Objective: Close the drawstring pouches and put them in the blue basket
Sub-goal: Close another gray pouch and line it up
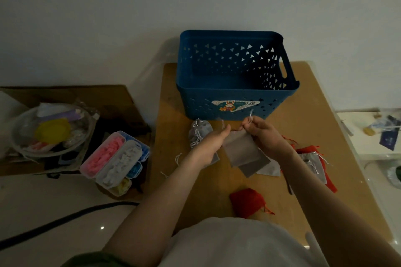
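Centre frame: left hand (211, 144) and right hand (265, 134) pinch the grey pouch (240, 148) at its mouth, apparently cinching it shut. Next, it wants lifting into the blue basket (236, 91).

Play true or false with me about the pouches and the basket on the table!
1. The blue plastic basket is full of pouches. False: no pouch shows inside it.
2. The left hand and the right hand both hold the flat grey fabric pouch. True.
3. A red fabric pouch lies on the brown wooden table, close to the person. True.
4. The cinched grey fabric pouch lies right of the hands. False: it lies left of them.
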Available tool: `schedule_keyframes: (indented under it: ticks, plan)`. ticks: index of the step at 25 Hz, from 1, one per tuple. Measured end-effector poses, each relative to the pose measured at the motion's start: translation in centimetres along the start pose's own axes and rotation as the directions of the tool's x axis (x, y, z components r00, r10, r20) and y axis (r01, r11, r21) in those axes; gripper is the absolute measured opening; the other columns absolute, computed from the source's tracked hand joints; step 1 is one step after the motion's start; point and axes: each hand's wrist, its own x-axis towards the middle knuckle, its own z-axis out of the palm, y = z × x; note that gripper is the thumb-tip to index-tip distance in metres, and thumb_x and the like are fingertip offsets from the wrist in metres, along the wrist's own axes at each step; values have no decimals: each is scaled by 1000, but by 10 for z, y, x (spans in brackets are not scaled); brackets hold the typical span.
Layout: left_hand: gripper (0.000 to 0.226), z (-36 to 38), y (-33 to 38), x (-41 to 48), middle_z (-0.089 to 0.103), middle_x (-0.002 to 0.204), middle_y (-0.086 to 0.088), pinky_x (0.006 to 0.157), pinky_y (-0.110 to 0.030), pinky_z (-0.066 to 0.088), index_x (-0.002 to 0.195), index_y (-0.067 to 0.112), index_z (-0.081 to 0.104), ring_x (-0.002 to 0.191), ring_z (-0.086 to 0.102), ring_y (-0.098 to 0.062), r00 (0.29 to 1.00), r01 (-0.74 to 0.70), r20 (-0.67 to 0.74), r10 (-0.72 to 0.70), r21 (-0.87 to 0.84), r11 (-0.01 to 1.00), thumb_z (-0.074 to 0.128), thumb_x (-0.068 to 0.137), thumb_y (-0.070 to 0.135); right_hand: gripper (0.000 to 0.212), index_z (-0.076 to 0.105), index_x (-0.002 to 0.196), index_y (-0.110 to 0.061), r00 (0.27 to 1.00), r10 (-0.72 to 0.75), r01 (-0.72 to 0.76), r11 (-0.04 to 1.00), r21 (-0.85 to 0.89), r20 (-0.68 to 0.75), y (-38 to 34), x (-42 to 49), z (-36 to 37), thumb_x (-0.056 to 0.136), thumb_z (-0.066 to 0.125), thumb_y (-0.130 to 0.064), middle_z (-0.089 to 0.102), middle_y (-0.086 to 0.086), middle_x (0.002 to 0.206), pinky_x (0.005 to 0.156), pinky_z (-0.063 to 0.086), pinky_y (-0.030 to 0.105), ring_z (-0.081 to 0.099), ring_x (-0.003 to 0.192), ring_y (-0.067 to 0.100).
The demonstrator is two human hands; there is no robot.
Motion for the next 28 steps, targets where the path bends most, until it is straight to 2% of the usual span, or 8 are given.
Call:
schedule_keyframes:
  ticks: [4, 7, 10, 15, 19, 23, 25, 28]
  plan:
    - [37, 5, 6, -11, 59, 100, 4, 68, -23, 45, 117, 27, 61, 87, 54, -9, 994, -91, -55, 91, 6, 996, 33, 100, 43, 25, 57, 86, -18, 983, -36, 2, 983, -185, -181, 1, -8, -13, 102, 38, -15, 62, -1, 90, 70, 38, 26, 50, 75, 9]
    - [31, 4, 7, -14, 64, 100, 0, 69, -19, 45, 93, 18, 62, 76, 59, -6, 978, -209, -84, 192, -335, 919, 36, 101, 32, 31, 52, 77, -18, 959, -21, 2, 998, -69, -282, 1, -11, -20, 103, 34, -16, 54, -1, 80, 65, 36, 26, 47, 71, 12]
    - [31, -6, 8, -20, 59, 80, -2, 45, -13, 32, 80, 13, 52, 43, 44, -1, 971, -228, -87, 224, -627, 745, 36, 102, 26, 34, 50, 73, -17, 931, 34, -27, 999, 22, -363, 3, -10, -11, 100, 32, -8, 50, 1, 73, 62, 34, 26, 44, 66, 13]
    - [28, -29, 3, -22, 44, 59, 4, 38, -16, 22, 83, 13, 54, 42, 30, -5, 988, -112, -145, 60, -387, 915, 41, 100, 32, 33, 52, 73, -16, 956, -38, -35, 970, -241, -291, -18, 0, 15, 102, 37, -15, 50, 0, 72, 63, 36, 22, 44, 65, 10]
    - [29, -37, 15, -34, 45, 64, 3, 42, -18, 27, 88, 14, 58, 49, 36, -7, 973, -64, -227, 36, -115, 991, 40, 101, 32, 32, 57, 73, -14, 967, -50, -40, 938, -344, -250, -15, -2, 39, 101, 42, -20, 54, 1, 68, 64, 37, 25, 47, 66, 13]
    - [19, -22, 19, -38, 55, 78, 0, 52, -20, 39, 94, 18, 59, 64, 49, -9, 983, -84, -135, 126, 278, 957, 41, 100, 23, 24, 55, 77, -16, 995, -84, 99, 911, -400, 55, -31, -6, 81, 99, 48, -20, 52, -5, 66, 57, 40, 14, 48, 56, 1]
    - [20, -22, 21, -39, 48, 70, -1, 52, -21, 38, 78, 19, 49, 59, 45, -11, 978, -91, -147, 148, 337, 937, 44, 96, 12, 20, 56, 79, -14, 987, -116, 155, 888, -433, 115, -40, 0, 91, 98, 50, -18, 54, -3, 72, 61, 41, 14, 51, 63, 1]
    - [14, -34, 17, -43, 52, 79, -5, 64, -29, 41, 83, 22, 52, 70, 50, -15, 972, -136, -142, 188, 314, 940, 50, 89, 10, 24, 62, 84, -8, 984, -101, 164, 836, -523, 147, -48, 8, 90, 100, 48, -21, 58, -2, 74, 67, 42, 17, 53, 67, 2]
